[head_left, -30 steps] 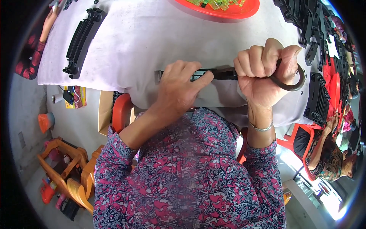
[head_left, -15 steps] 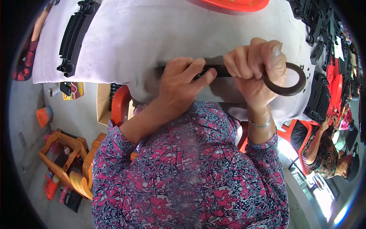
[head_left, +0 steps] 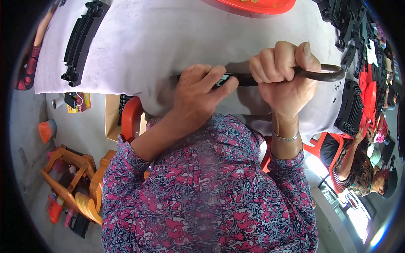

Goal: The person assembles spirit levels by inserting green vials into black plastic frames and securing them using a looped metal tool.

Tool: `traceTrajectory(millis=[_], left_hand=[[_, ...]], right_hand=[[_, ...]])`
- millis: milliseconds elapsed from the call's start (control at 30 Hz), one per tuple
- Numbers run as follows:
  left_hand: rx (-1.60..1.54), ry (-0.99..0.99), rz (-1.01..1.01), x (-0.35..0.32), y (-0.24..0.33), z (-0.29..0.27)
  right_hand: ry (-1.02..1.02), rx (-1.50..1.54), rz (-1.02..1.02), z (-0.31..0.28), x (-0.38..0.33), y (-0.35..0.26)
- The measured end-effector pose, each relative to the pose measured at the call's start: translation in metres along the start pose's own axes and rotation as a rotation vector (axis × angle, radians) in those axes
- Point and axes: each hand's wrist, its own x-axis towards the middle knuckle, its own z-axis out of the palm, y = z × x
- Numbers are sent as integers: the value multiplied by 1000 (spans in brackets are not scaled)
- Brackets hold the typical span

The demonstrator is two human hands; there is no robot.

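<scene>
Both my hands are over the pale-covered table. My right hand (head_left: 287, 74) is wrapped round a dark tool with a ring-shaped handle (head_left: 329, 76). The ring sticks out to the right past the thumb and looks nearly edge-on. From the fist, the tool's dark shaft (head_left: 248, 79) runs left to my left hand. My left hand (head_left: 200, 90) has its fingers bent over a black piece (head_left: 222, 81) with a small pale glint; most of it is hidden under the fingers. Whether the shaft passes into that piece or lies beside it, I cannot tell.
A long black plastic part (head_left: 82, 42) lies at the table's left. A red basin (head_left: 257, 9) stands at the far edge. Many black plastic parts (head_left: 350, 101) are heaped along the right. Another person (head_left: 350, 164) sits there. Wooden chairs (head_left: 69, 179) are at the lower left.
My right hand has turned the tool: its ring, seen broad and round before, is now nearly edge-on and slightly higher. My left hand has hardly moved.
</scene>
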Motion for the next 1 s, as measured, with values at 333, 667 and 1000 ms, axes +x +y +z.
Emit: traceTrajectory(millis=[333,667,1000], left_hand=[[18,5,0,0,-1,2],[13,16,48,0,-5,2],[-19,70,24,0,-4,2]], right_hand=[[-2,-424,25,12,-10,-6],[-67,-474,-7,3,-21,1],[35,186,-15,-29,-15,-2]])
